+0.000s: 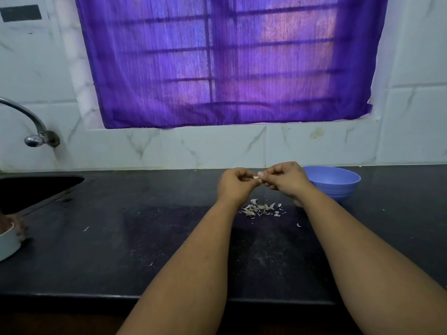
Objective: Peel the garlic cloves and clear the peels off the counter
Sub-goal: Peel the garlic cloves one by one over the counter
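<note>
Pale garlic clove (pixel 256 178) sits pinched between my hands above the black surface (pixel 145 238), left hand (pixel 233 183) gripping it, right hand (pixel 284 177) picking at its tip; I'd strip skin over the peel pile (pixel 260 209); blue bowl (pixel 338 183) waits beside.

Black counter (pixel 121 238) bears garlic peels (pixel 260 210), blue bowl (pixel 335 181).

Between the hands (pixel 260 181), the garlic clove (pixel 256 178) is mostly hidden; the blue bowl (pixel 338 182) behind them partly covered.
</note>
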A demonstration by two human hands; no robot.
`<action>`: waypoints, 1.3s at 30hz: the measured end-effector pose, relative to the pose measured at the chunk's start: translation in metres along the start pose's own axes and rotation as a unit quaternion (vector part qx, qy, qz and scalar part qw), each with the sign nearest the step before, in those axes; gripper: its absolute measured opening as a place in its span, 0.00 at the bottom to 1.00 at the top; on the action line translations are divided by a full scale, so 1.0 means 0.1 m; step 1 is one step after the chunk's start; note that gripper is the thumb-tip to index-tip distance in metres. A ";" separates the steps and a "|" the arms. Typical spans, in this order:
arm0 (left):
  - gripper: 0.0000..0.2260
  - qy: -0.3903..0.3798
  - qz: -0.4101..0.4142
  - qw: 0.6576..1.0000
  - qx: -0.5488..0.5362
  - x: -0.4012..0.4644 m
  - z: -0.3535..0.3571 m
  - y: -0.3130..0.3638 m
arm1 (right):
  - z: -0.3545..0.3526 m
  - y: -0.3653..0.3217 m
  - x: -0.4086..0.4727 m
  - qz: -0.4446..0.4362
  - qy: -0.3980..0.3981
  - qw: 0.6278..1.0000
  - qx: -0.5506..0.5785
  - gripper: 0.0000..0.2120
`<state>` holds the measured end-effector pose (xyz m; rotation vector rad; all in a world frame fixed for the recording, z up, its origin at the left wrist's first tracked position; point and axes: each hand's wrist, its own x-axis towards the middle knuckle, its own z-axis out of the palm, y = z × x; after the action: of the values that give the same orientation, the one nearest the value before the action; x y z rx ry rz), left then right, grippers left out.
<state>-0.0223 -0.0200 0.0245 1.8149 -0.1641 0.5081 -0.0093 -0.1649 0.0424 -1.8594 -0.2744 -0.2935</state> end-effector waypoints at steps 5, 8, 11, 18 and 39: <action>0.07 -0.028 -0.050 0.990 -0.127 -0.02 -0.01 0.07 | 0.02 -0.02 0.01 0.023 -0.039 0.995 0.094 0.06; 0.06 -0.041 -0.050 0.987 -0.144 -0.04 -0.01 0.08 | 0.04 -0.01 0.02 0.001 -0.025 0.998 0.054 0.08; 0.05 -0.057 -0.057 0.985 -0.153 -0.05 0.00 0.09 | 0.07 0.01 0.04 -0.003 -0.029 0.999 0.018 0.10; 0.10 -0.059 -0.109 0.970 -0.211 -0.02 0.01 0.08 | 0.04 -0.03 -0.01 -0.046 0.002 0.988 -0.148 0.11; 0.08 -0.023 -0.139 0.961 -0.237 -0.01 0.00 0.07 | -0.06 0.00 -0.03 -0.001 0.000 0.963 -0.269 0.09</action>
<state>-0.0260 -0.0223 0.0307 1.3501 -0.0528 0.2013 -0.0125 -0.1706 0.0436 -2.3950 -0.2085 -0.3969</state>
